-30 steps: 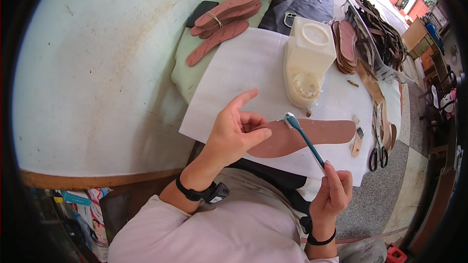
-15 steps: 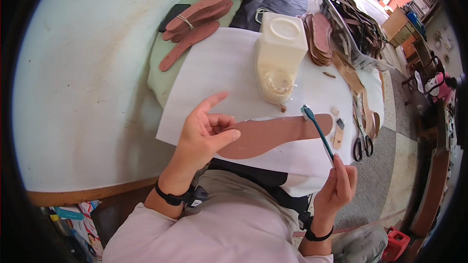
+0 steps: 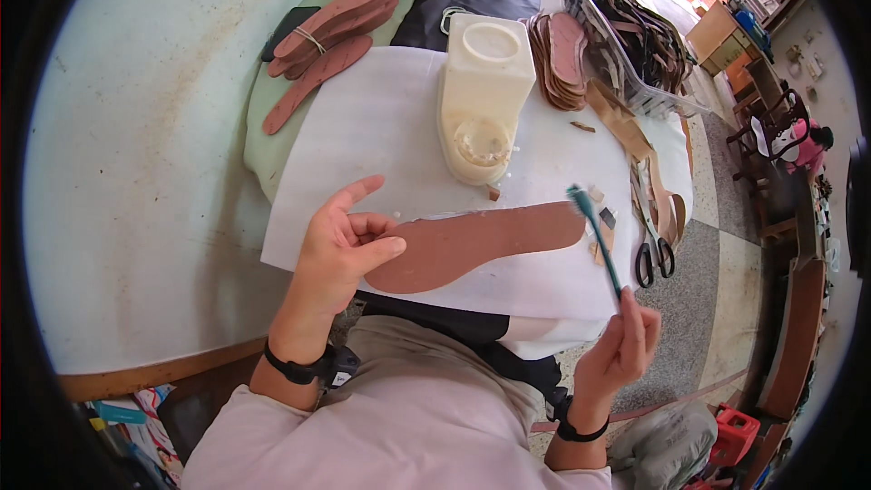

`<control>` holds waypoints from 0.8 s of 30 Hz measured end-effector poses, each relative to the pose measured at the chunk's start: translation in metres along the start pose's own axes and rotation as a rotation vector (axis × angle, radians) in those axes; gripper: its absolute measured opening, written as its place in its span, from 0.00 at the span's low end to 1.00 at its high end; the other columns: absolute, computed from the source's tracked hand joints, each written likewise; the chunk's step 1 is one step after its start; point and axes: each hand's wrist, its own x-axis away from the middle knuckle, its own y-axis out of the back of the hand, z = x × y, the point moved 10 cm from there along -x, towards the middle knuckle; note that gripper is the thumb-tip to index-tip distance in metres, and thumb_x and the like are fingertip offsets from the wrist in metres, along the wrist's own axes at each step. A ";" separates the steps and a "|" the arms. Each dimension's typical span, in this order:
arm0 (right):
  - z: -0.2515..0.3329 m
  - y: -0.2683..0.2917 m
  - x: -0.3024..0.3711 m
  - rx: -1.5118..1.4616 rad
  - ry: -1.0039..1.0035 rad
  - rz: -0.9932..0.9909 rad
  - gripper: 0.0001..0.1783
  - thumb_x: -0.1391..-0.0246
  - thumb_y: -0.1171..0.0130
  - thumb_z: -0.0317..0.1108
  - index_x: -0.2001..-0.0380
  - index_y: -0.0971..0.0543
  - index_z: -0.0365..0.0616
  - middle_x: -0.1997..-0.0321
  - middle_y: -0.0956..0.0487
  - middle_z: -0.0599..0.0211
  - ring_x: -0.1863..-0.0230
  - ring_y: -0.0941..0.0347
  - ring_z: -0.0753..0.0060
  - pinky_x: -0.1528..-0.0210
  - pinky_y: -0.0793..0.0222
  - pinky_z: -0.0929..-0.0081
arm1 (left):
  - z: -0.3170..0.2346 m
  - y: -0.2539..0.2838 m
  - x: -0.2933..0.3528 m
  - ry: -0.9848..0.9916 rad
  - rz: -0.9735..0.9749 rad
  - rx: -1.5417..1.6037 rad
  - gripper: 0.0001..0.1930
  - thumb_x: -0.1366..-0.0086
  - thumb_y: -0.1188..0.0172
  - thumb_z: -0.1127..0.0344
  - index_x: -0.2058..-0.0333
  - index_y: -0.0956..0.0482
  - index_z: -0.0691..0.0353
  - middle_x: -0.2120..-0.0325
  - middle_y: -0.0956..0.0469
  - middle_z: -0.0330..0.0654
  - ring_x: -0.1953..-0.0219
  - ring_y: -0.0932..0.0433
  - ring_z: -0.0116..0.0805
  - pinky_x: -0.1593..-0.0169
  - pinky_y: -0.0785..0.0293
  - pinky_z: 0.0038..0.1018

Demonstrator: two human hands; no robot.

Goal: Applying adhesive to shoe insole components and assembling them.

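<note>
My left hand (image 3: pixel 340 240) pinches the wide end of a brown insole (image 3: pixel 476 240) between thumb and fingers, its index finger stretched out. The insole lies across the front of a white sheet (image 3: pixel 363 136), with a whitish smear along its far edge near my fingers. In my right hand (image 3: pixel 624 340) is a green toothbrush (image 3: pixel 599 245), gripped by the handle's lower end. Its bristled head is just beyond the insole's narrow end; whether they touch I cannot tell. Behind the insole stands a cream plastic container (image 3: pixel 485 82) with an opening holding whitish residue at its near end.
Bundled insoles (image 3: pixel 340 23) lie at the far left, and another insole stack (image 3: pixel 558 63) sits right of the container. A clear bin (image 3: pixel 635 82) holds dark straps. Black-handled scissors (image 3: pixel 651 249) and tan strips (image 3: pixel 626 122) lie along the right edge. A red stool (image 3: pixel 733 436) stands on the floor.
The view has shifted, so the table's things appear farther left. The toothbrush head has moved right relative to the insole, from over its narrow part to past its end. My left hand still holds the insole.
</note>
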 end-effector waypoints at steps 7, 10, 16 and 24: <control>0.031 -0.034 0.007 -0.148 0.054 0.175 0.18 0.45 0.41 0.18 0.51 0.15 0.35 0.71 0.26 0.65 0.72 0.32 0.70 0.70 0.38 0.75 | -0.002 -0.005 0.001 -0.023 0.008 -0.007 0.41 0.41 0.32 0.83 0.32 0.43 0.78 0.64 0.17 0.43 0.63 0.20 0.23 0.54 0.23 0.20; 0.035 -0.039 0.008 -0.130 0.063 0.202 0.18 0.44 0.41 0.18 0.50 0.15 0.35 0.71 0.26 0.65 0.71 0.32 0.69 0.70 0.38 0.75 | -0.004 -0.006 0.002 -0.033 0.003 0.003 0.41 0.43 0.33 0.84 0.32 0.42 0.78 0.65 0.17 0.43 0.63 0.20 0.24 0.55 0.25 0.20; 0.015 -0.021 0.003 -0.005 0.040 0.088 0.21 0.46 0.39 0.16 0.49 0.15 0.36 0.72 0.28 0.63 0.72 0.33 0.67 0.70 0.39 0.73 | -0.006 -0.002 0.004 -0.035 -0.016 -0.003 0.41 0.43 0.34 0.84 0.32 0.41 0.77 0.65 0.17 0.42 0.63 0.21 0.23 0.55 0.26 0.20; -0.016 -0.002 0.002 0.055 -0.019 0.022 0.19 0.41 0.42 0.17 0.47 0.16 0.37 0.69 0.27 0.64 0.70 0.32 0.69 0.69 0.37 0.75 | -0.001 -0.001 0.002 -0.003 0.017 0.042 0.40 0.42 0.33 0.84 0.32 0.41 0.77 0.63 0.17 0.44 0.61 0.20 0.24 0.52 0.23 0.20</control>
